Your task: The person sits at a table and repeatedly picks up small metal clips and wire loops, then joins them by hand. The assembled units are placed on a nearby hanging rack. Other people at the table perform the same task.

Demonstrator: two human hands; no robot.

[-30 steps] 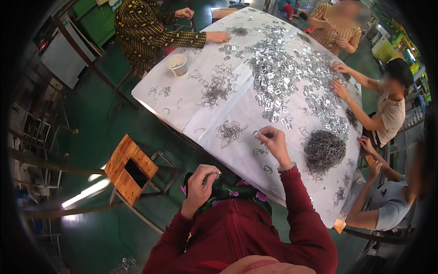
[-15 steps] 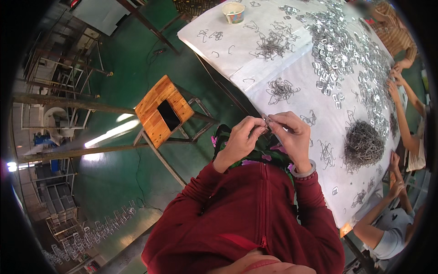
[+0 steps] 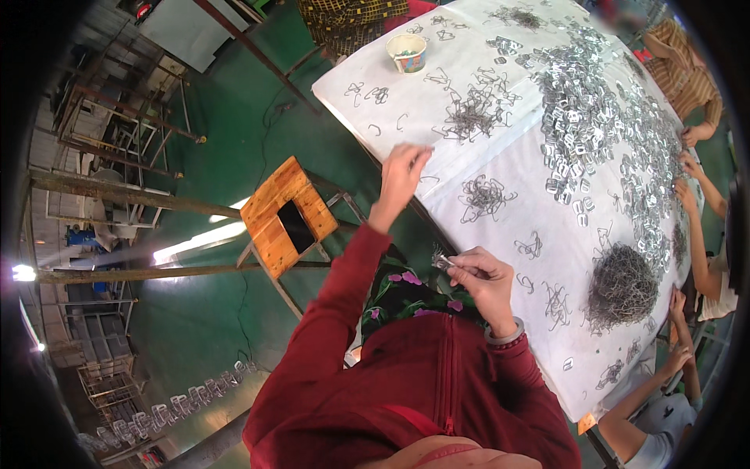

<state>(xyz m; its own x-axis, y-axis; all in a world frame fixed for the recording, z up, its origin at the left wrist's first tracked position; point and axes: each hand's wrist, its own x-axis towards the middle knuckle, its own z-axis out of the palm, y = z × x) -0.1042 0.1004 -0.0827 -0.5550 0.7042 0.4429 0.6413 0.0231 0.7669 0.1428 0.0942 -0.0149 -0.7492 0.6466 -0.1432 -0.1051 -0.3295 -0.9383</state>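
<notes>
My right hand (image 3: 486,283) is closed in front of my lap, pinching a small shiny metal buckle (image 3: 442,261) between thumb and fingers. Reaching out over the table's near left edge, my left hand (image 3: 401,181) has its fingers stretched forward, with nothing visible in them. Close to its fingertips lies a single bent wire hook (image 3: 429,180) on the white table cover (image 3: 461,168). Beyond it spreads a loose pile of wire hooks (image 3: 476,113), and a smaller pile (image 3: 484,197) lies to the right.
Many metal buckles (image 3: 574,125) cover the table's middle. A dense wire heap (image 3: 623,285) sits at the right, and a paper tub (image 3: 407,55) stands at the far edge. Other people's hands (image 3: 687,184) work along the right side. A wooden stool (image 3: 269,227) bears a black phone (image 3: 296,227).
My left hand has parted from the right and moved forward to the table edge. The right hand has dropped slightly toward my lap, keeping the buckle.
</notes>
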